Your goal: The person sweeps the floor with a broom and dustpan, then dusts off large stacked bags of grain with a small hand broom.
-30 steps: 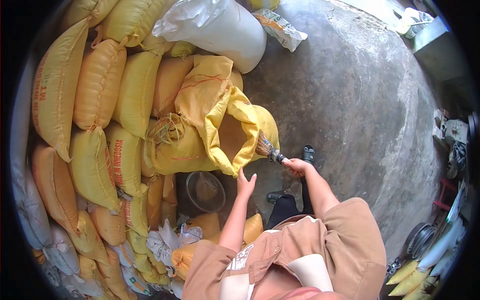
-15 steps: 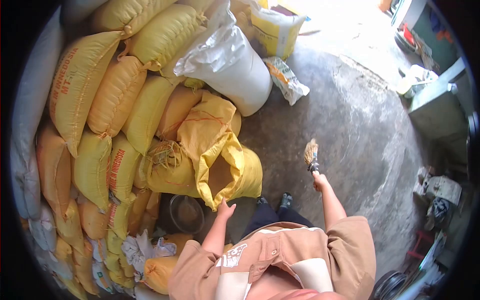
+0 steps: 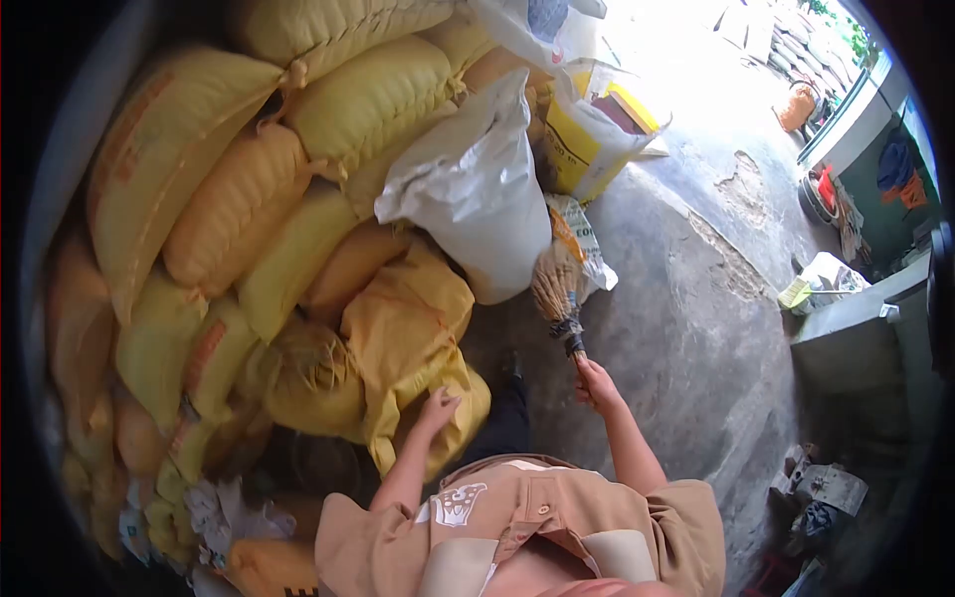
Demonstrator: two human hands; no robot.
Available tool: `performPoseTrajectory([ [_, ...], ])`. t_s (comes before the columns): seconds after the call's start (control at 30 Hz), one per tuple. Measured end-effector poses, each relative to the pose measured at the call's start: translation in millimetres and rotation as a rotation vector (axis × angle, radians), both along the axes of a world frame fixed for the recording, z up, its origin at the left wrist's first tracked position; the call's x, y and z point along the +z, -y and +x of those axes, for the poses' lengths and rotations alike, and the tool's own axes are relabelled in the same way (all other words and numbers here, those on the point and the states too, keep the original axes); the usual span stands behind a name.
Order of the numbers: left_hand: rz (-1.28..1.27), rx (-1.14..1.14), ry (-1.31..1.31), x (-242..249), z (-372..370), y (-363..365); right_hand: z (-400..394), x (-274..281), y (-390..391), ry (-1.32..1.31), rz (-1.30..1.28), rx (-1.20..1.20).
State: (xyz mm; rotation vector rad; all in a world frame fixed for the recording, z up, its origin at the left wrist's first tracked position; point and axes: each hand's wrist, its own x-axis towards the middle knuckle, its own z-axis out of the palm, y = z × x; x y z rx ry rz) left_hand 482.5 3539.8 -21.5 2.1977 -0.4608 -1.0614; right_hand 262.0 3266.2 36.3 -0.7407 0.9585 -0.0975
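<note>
My right hand (image 3: 599, 386) is closed round the handle of a short straw brush (image 3: 557, 289), its bristles pointing up beside a small white and orange bag (image 3: 587, 242). My left hand (image 3: 438, 409) is over the opened yellow sack (image 3: 468, 413), its fingers curled at the folded cloth; whether they grip it is hard to tell. The sack's opening is partly hidden by my left hand and forearm. Behind the sack stands a tall white sack (image 3: 477, 199).
Stacked yellow and orange sacks (image 3: 239, 209) fill the left side. A yellow and white bag (image 3: 587, 149) stands at the top. Grey concrete floor (image 3: 696, 358) lies to the right, with a ledge (image 3: 860, 308) and bundled items (image 3: 831, 488) along its edge.
The brush in my right hand has moved left and up, towards the white sack. My left hand has moved up over the yellow sack, whose opening looks more folded. The view has shifted.
</note>
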Motion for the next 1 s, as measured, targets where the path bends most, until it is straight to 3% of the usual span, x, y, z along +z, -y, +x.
performPoseTrajectory([
  [0.07,-0.144,0.072,-0.043,-5,33,61,57,6,35,0.107,-0.062,0.049],
  [0.1,-0.201,0.008,0.075,-2,55,95,83,11,52,0.149,-0.074,0.125],
  [0.23,-0.416,-0.135,0.274,43,135,209,172,-53,106,0.003,-0.350,0.214],
  [0.33,-0.298,-0.270,0.340,61,182,268,178,-120,120,-0.218,-0.227,0.304],
  [0.47,-0.247,-0.400,0.392,67,208,318,163,-137,132,-0.212,-0.229,0.326],
  [0.53,-0.229,-0.459,0.375,52,213,335,142,-140,142,-0.477,-0.621,0.369],
  [0.6,-0.199,-0.493,0.476,41,215,353,117,-135,164,-0.835,-0.344,0.367],
  [0.67,-0.149,-0.538,0.556,36,217,369,76,-177,182,-1.028,-0.445,0.334],
  [0.77,-0.019,-0.620,0.651,51,225,392,91,-126,214,-0.678,-0.103,0.148],
  [0.9,0.147,-0.691,0.744,51,230,427,178,-37,242,-0.206,0.016,0.073],
  [0.93,0.145,-0.690,0.740,46,235,435,192,-60,243,-0.154,-0.073,0.099],
  [1.0,0.376,-0.803,0.700,27,242,445,220,-106,245,0.074,-0.008,0.036],
])
